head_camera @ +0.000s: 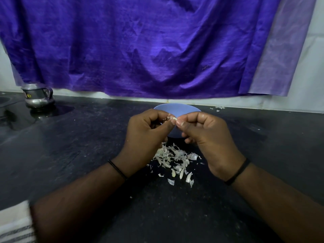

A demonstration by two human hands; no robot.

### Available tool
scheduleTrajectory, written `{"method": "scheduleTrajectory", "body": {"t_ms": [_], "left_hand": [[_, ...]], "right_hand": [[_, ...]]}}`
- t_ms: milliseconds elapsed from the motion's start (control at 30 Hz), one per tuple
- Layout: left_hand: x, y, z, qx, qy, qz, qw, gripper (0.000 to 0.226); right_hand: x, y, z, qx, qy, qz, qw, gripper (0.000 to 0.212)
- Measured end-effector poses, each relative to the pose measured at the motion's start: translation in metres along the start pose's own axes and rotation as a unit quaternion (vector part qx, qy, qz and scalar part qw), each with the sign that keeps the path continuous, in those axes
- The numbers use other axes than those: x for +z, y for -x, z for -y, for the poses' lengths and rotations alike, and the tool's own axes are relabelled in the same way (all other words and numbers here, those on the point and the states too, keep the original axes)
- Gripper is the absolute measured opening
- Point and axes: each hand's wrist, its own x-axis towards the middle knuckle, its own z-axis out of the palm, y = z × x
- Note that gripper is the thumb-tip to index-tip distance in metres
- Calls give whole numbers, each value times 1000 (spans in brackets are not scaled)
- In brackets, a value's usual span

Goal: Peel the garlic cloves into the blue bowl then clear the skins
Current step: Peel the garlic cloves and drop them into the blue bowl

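Both hands are raised together in front of the blue bowl (177, 108), which stands on the black counter (78, 146) and is mostly hidden behind them. My left hand (147, 132) pinches a small pale garlic clove (172, 118) between thumb and fingers. My right hand (206, 135) meets it fingertip to fingertip, its thumb and forefinger pinching at the same clove. A loose heap of white garlic skins (175, 158) lies on the counter just below the hands, with a few pale pieces at its near edge. The bowl's inside is out of sight.
A steel jug (37, 96) stands at the far left on the counter, beside a sink edge. A purple cloth (140, 46) hangs over the back wall. A few skin scraps (218, 108) lie by the wall at right. A striped cloth (14, 227) sits at the bottom left corner.
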Motion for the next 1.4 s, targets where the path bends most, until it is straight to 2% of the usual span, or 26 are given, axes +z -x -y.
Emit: {"method": "scheduleTrajectory", "body": {"t_ms": [133,233,500,733,967,1233,1400], "left_hand": [[0,1,-2,-28,21,-1,999,6],[-1,0,-4,-46,45,5,998,7],[-2,1,-4,-62,44,6,997,7],[-2,3,-8,-41,28,21,999,7],[-3,1,-9,-36,-10,26,999,10],[-5,5,-10,-69,22,17,997,11],[-2,9,-10,-73,25,-2,997,13]], "right_hand": [[2,3,0,-129,158,-42,978,2],[3,7,-1,-168,188,-50,966,3],[8,12,0,-209,229,-70,948,7],[6,10,2,-210,232,-85,946,6],[4,7,3,-221,274,-63,934,10],[8,10,1,-304,324,-48,895,8],[8,10,0,-327,344,-41,879,13]]}}
